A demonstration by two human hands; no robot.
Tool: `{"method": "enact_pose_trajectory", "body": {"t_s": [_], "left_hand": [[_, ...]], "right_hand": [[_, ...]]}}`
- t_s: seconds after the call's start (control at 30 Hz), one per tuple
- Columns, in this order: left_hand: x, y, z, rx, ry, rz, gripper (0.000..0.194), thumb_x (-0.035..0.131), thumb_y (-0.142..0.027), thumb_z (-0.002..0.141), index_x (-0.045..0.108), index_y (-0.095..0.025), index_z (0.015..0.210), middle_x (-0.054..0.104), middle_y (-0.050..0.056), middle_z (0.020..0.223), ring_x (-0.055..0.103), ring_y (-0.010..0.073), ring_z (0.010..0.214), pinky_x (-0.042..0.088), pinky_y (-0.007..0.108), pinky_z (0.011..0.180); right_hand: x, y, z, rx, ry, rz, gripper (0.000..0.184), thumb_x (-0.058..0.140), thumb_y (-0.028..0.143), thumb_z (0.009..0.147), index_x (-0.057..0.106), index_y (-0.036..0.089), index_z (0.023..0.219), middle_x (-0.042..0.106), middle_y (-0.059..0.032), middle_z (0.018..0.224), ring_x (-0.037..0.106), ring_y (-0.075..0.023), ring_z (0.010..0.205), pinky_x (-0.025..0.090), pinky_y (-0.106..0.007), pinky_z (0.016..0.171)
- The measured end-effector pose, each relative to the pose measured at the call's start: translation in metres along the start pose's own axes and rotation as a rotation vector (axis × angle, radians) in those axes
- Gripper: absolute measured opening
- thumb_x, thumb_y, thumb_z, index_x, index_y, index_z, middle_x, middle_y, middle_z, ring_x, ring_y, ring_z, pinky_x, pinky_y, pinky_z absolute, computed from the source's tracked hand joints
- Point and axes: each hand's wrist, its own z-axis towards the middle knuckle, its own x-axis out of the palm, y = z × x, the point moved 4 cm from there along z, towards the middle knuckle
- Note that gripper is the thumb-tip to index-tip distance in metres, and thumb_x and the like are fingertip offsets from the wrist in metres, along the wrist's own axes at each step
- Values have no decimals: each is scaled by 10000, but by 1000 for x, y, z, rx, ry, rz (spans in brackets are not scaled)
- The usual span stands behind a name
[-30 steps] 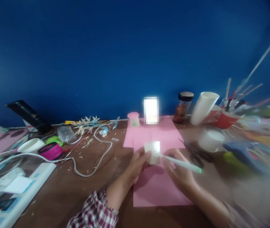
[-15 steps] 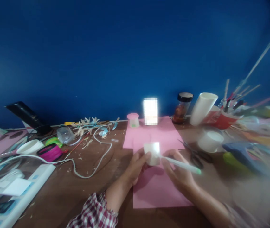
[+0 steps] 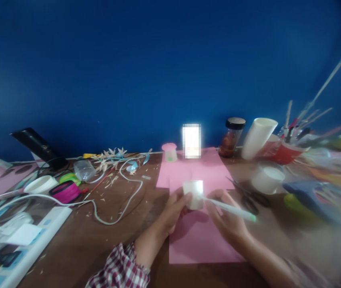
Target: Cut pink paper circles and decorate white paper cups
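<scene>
Between the thumb and fingers of my left hand (image 3: pixel 176 210) is a small pale cup-like piece (image 3: pixel 192 198), held above pink paper (image 3: pixel 197 244). A slim white pen with a green end (image 3: pixel 235 209) rests in my right hand (image 3: pixel 226 214), its tip end against or very near the right side of the pale piece. Blur hides whether the tip touches. Behind my hands stands a small translucent cup with a pink top (image 3: pixel 169 153), on the far pink sheet (image 3: pixel 209 172). Dark scissors (image 3: pixel 250 199) lie to the right of my right hand.
A white power strip (image 3: pixel 35 244) and a looping white cable (image 3: pixel 110 221) lie at left, near a magenta tape roll (image 3: pixel 65 192). A dark-lidded jar (image 3: pixel 232 138), white tube (image 3: pixel 259 138) and red cup (image 3: pixel 289 152) with sticks stand at right. A blue wall (image 3: pixel 146 72) rises behind.
The whole view has shifted slightly, so things sit a little farther right in it. Both hands keep nearly the same pose on the pale piece and the pen.
</scene>
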Motion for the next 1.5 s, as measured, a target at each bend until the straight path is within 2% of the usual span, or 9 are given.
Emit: {"method": "enact_pose_trajectory", "body": {"t_s": [0.2,0.3,0.57,0.73,1.5], "left_hand": [[-1,1,0,-15,8,15,460,715,-343,748,586,-115,1126,684,100,903,642,176,758,498,272,688],[-1,1,0,-18,2,16,456,712,-334,754,582,-113,1131,686,102,908,639,164,744,498,264,682],[-1,1,0,-12,0,15,501,744,-373,713,595,-117,1117,685,102,906,650,191,776,499,280,695],[1,0,-1,-4,24,14,482,722,-365,740,586,-106,1123,685,112,917,652,203,789,502,301,714],[-1,1,1,2,13,12,457,697,-335,765,556,-114,1140,675,109,923,650,192,779,506,303,711]], "right_hand": [[0,2,0,-1,2,7,53,547,249,858,529,217,819,568,11,719,538,-143,643,441,-252,597],[0,1,0,-7,3,-4,49,553,251,855,529,218,827,569,11,724,537,-144,648,438,-254,605],[0,-2,-1,-2,12,6,44,549,248,862,527,220,836,563,16,724,524,-138,640,427,-245,592],[1,-2,-1,-5,14,18,38,556,246,860,529,223,847,563,19,738,531,-135,659,429,-239,610],[-2,1,-1,-6,-4,-11,43,552,255,855,537,220,835,572,9,734,537,-142,652,431,-245,598]]}}
